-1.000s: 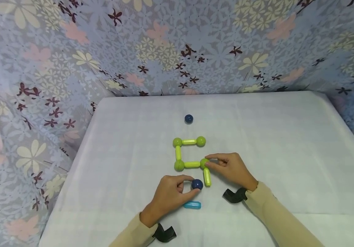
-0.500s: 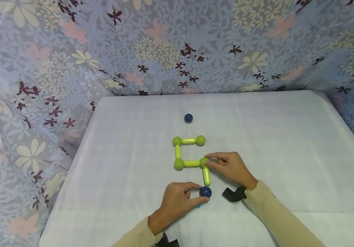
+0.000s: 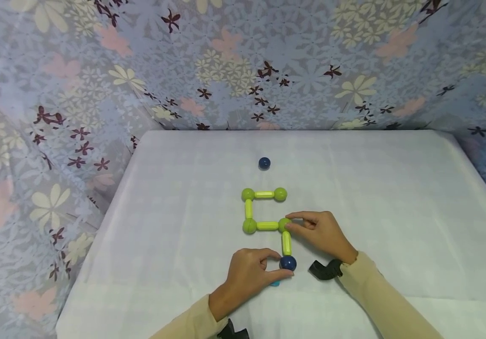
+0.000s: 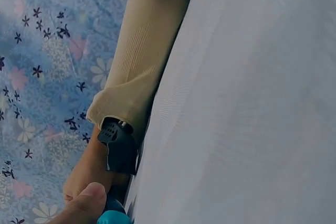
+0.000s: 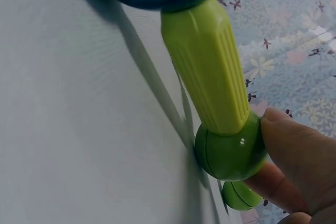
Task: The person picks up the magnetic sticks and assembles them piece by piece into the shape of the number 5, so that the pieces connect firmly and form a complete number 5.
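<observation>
My left hand (image 3: pixel 249 270) pinches a dark blue ball (image 3: pixel 287 263) between thumb and finger. That ball touches the near end of a yellow-green ribbed rod (image 3: pixel 286 243), a contact also visible in the right wrist view on the rod (image 5: pixel 207 69). With finger and thumb, my right hand (image 3: pixel 321 233) grips the green ball (image 5: pixel 231 148) at the rod's far end. From there more yellow-green rods (image 3: pixel 267 225) and green balls (image 3: pixel 249 226) run in an angular chain on the table. Under my left thumb, a light blue rod (image 3: pixel 275 283) is mostly hidden.
A second dark blue ball (image 3: pixel 264 163) lies beyond the chain, toward the back of the white-covered table (image 3: pixel 395 197). Floral cloth (image 3: pixel 243 66) hangs behind the table and at its left. Black straps (image 3: pixel 325 270) sit at both wrists.
My left hand has carried the dark blue ball rightward and slightly nearer, up to the rod's free end, and now partly covers the light blue rod. The right hand keeps its grip.
</observation>
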`<state>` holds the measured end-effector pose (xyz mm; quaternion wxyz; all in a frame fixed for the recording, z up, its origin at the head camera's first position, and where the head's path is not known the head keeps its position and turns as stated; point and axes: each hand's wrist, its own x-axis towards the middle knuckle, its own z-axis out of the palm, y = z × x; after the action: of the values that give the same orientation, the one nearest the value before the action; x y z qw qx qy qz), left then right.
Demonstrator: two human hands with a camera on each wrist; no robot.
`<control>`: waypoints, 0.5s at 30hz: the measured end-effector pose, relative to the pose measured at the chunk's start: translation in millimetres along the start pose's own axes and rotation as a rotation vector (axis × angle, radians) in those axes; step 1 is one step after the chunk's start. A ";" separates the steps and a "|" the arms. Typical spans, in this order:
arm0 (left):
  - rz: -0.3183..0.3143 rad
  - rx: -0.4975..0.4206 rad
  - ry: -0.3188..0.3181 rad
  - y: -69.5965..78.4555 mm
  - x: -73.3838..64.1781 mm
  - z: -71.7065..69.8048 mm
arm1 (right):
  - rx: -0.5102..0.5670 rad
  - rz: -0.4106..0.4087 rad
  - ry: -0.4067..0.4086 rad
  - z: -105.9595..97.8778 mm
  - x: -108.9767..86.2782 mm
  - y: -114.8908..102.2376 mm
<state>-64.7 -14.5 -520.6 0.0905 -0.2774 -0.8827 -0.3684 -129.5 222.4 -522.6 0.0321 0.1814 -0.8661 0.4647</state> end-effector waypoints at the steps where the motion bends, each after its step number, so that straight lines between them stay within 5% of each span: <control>1: -0.003 -0.001 -0.004 0.3 0.5 0.4 | -0.003 0.001 0.001 -0.4 -0.3 0.8; 15: -0.010 -0.094 -0.051 -8.2 -6.5 -12.3 | 0.006 0.029 0.006 -0.9 -3.6 -0.1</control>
<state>-64.4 -30.6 -519.1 0.0528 -0.2861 -0.8679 -0.4026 -126.2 224.2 -522.8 0.0275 0.1673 -0.8671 0.4683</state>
